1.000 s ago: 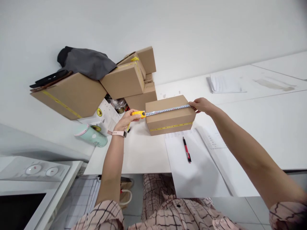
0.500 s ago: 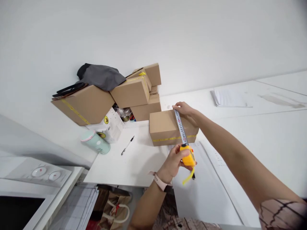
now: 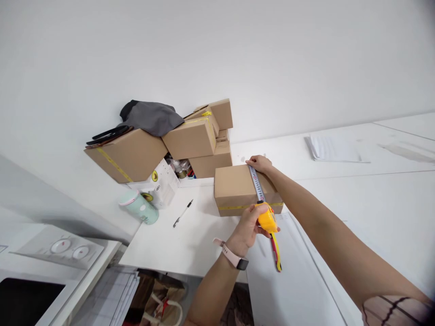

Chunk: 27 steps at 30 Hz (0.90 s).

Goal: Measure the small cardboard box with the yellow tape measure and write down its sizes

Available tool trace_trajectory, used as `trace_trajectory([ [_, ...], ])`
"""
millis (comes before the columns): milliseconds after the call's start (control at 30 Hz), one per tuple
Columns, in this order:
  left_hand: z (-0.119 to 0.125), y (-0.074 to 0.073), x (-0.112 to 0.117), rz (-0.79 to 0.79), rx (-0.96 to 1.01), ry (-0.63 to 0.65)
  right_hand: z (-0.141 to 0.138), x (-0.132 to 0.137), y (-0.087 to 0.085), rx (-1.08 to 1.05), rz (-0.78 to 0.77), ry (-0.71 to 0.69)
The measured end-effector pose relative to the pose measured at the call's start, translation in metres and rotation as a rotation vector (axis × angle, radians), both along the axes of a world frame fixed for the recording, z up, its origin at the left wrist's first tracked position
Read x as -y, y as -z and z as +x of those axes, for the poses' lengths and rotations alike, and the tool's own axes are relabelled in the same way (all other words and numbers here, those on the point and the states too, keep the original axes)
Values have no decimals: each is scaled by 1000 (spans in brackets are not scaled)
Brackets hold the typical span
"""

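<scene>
A brown cardboard box [image 3: 234,186] with yellow tape sits on the white table [image 3: 190,235]. My left hand [image 3: 248,225] is closed round a yellow tape measure [image 3: 267,219] at the box's near edge; a yellow strap hangs from it. The tape's blade [image 3: 255,181] runs across the box top to the far edge. There my right hand [image 3: 260,164] pinches the blade's end against the box. A pink watch sits on my left wrist.
Several stacked cardboard boxes [image 3: 190,136] with a grey cloth [image 3: 152,117] on top stand at the back left. A mint bottle [image 3: 139,207], a white carton [image 3: 163,181] and a black pen [image 3: 182,213] lie nearby. White sheets [image 3: 288,276] lie near me, folded papers [image 3: 335,149] far right.
The tape went from lying along the box's length to crossing its width. My left hand swung round to the near side and drew closer to the box; my right hand moved to the far edge.
</scene>
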<state>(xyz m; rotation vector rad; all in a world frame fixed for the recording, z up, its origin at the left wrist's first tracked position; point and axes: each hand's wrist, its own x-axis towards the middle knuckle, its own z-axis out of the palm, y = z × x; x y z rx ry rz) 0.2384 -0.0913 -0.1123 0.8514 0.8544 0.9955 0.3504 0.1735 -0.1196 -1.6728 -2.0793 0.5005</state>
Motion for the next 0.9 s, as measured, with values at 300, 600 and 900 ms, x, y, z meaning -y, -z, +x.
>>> trace_trajectory([
  [300, -6, 4, 5, 3, -67, -29, 12, 6, -16, -347, -97, -49],
  [600, -99, 45, 35, 252, -491, -617, 114, 98, 28, -768, -42, 160],
  [900, -126, 35, -15, 340, -363, -508, 92, 153, 21, -594, 60, 2],
])
